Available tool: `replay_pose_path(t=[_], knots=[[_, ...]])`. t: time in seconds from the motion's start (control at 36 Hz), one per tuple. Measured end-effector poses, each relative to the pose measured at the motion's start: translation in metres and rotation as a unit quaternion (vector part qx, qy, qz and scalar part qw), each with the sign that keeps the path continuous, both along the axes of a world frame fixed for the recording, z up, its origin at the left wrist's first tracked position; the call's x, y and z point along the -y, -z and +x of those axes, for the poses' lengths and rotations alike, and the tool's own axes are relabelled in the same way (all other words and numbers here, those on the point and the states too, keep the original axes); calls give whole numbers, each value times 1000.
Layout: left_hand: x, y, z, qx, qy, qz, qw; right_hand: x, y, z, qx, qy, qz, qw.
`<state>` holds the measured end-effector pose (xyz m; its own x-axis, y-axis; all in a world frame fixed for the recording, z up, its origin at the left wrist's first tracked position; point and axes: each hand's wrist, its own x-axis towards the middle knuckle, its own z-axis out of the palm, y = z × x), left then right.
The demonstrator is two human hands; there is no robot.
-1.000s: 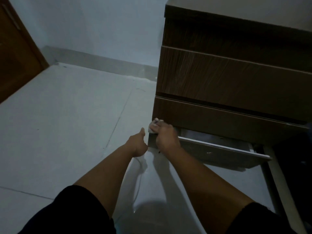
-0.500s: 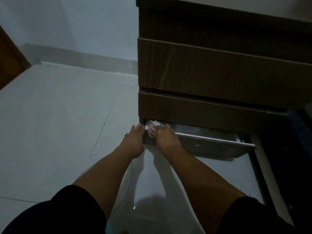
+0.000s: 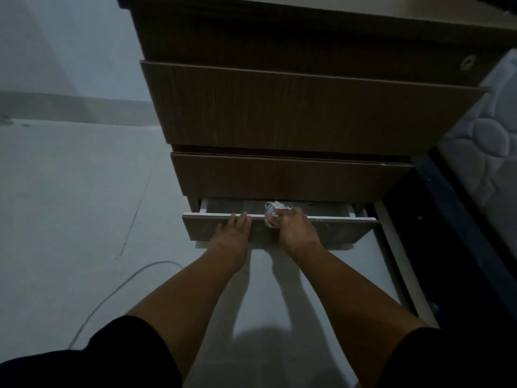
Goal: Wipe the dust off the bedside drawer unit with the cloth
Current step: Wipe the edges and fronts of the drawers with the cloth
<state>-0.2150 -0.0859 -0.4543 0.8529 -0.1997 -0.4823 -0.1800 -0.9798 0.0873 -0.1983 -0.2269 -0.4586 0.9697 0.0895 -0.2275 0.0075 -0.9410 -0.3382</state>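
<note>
The brown wooden bedside drawer unit [image 3: 293,107] stands straight ahead, with its bottom drawer [image 3: 335,231] pulled out a little. My right hand [image 3: 293,228] is shut on a crumpled white checked cloth [image 3: 272,210] and presses it on the top edge of that drawer front, near its middle. My left hand [image 3: 233,232] lies flat on the same drawer front to the left, its fingertips hooked over the top edge. The inside of the drawer is mostly hidden in shadow.
A mattress [image 3: 486,141] on a dark bed frame [image 3: 447,219] borders the unit on the right. A thin grey cable [image 3: 117,289] curves over the pale tiled floor at the left. A white wall with a skirting board [image 3: 70,107] runs behind.
My view has swung right and closer, so the unit now fills the centre. My right hand slid the cloth from the drawer's left corner toward its middle, and my left hand followed onto the drawer front.
</note>
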Motion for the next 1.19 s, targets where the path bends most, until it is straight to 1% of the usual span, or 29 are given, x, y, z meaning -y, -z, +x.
replay_pose_path(t=[0.08, 0.22, 0.31, 0.42, 0.53, 0.64, 0.75, 0.83, 0.89, 0.94, 1.03, 1.11, 1.19], knots=[[17, -1, -2, -6, 8, 0, 1000, 21, 1, 1, 2, 45, -17, 999], [46, -3, -2, 1, 31, 7, 999, 55, 0, -3, 10, 59, 0, 998], [62, 1, -3, 6, 45, 5, 999, 74, 1, -5, 5, 79, -7, 997], [77, 9, -6, 8, 35, -1, 999, 101, 1, -7, 14, 103, -3, 995], [82, 10, -5, 12, 22, 0, 1000, 129, 4, -8, 29, 114, -6, 993], [84, 11, -4, 13, 27, 10, 1000, 153, 9, -7, 41, 150, 12, 988], [85, 11, 1, 15, 25, 14, 999, 166, 8, -8, 70, 191, 2, 979], [85, 10, 6, 16, 21, 18, 999, 169, 10, -8, 68, 229, 25, 971], [86, 11, 10, 20, 22, 26, 999, 169, 9, -8, 50, 252, 34, 966], [85, 13, 14, 22, 27, 30, 999, 168, 6, -10, 40, 265, 28, 963], [82, 9, 21, 16, 33, 28, 999, 167, 5, -13, 34, 290, 54, 955], [76, 2, 29, -1, 53, 33, 998, 160, 3, -16, 24, 322, 128, 938], [68, -5, 35, -19, 75, 52, 996, 152, -7, -19, 22, 344, 177, 922]])
